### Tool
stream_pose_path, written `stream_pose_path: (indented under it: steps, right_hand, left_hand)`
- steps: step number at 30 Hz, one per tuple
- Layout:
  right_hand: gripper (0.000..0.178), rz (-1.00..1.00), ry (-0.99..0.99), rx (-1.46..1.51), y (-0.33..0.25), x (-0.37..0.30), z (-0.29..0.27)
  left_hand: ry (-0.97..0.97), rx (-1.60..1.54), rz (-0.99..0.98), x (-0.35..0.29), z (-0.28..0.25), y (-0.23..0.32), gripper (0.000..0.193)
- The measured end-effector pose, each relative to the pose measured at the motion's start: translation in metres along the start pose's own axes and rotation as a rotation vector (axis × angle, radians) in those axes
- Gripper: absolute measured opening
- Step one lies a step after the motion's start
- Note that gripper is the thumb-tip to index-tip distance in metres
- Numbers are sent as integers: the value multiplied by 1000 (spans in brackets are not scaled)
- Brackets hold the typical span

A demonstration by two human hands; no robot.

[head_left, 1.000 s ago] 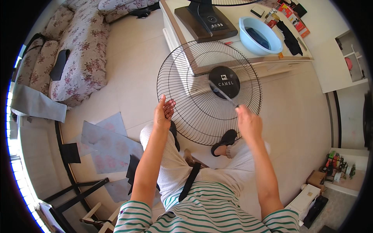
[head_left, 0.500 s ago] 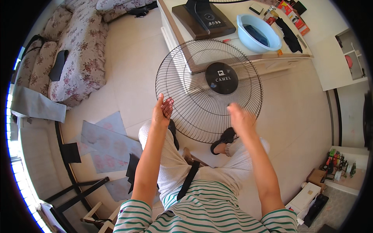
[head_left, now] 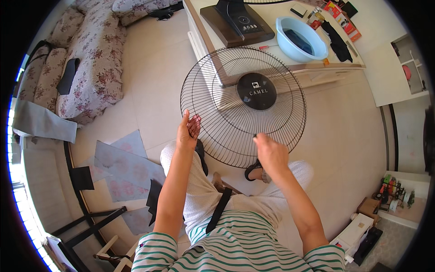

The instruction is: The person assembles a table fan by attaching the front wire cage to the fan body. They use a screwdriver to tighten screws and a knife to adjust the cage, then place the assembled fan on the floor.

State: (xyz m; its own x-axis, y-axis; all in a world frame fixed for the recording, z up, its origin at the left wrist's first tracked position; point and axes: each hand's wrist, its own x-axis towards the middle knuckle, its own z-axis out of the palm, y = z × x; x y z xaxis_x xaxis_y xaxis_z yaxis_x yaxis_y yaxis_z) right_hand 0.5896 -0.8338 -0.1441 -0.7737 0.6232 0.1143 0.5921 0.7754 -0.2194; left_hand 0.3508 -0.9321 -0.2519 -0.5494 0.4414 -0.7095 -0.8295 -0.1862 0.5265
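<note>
A round black wire fan grille [head_left: 213, 102] with a dark hub disc [head_left: 257, 91] stands tilted before me, above my feet. My left hand [head_left: 189, 129] grips its left rim, thumb outside and fingers showing behind the wires. Over the lower wires, right of the middle, is my right hand [head_left: 272, 154], closed in a pinch. A tiny dark bit shows at its fingertips, too small to name. Whether those fingertips touch the wires, I cannot tell.
Beyond the grille a pale table carries a dark fan base [head_left: 238, 25], a light blue basin [head_left: 299, 38] with dark cloth, and a black cloth [head_left: 337, 43]. A flowered sofa [head_left: 93, 59] is at far left. Grey sheets [head_left: 127, 158] lie on the floor.
My right hand has moved left and a little down across the wires, still pinched. The grille has shifted slightly left. My left hand keeps its hold on the rim.
</note>
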Motion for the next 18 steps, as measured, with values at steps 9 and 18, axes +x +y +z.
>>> stream_pose_path:
  steps: [9, 18]
  right_hand:
    - [18, 45, 14, -32, 4, -6, 9]
    - [19, 122, 74, -32, 13, 0, 13]
  left_hand:
    - [-7, 17, 13, -2, -1, 1, 38]
    - [-33, 60, 1, 0, -3, -1, 40]
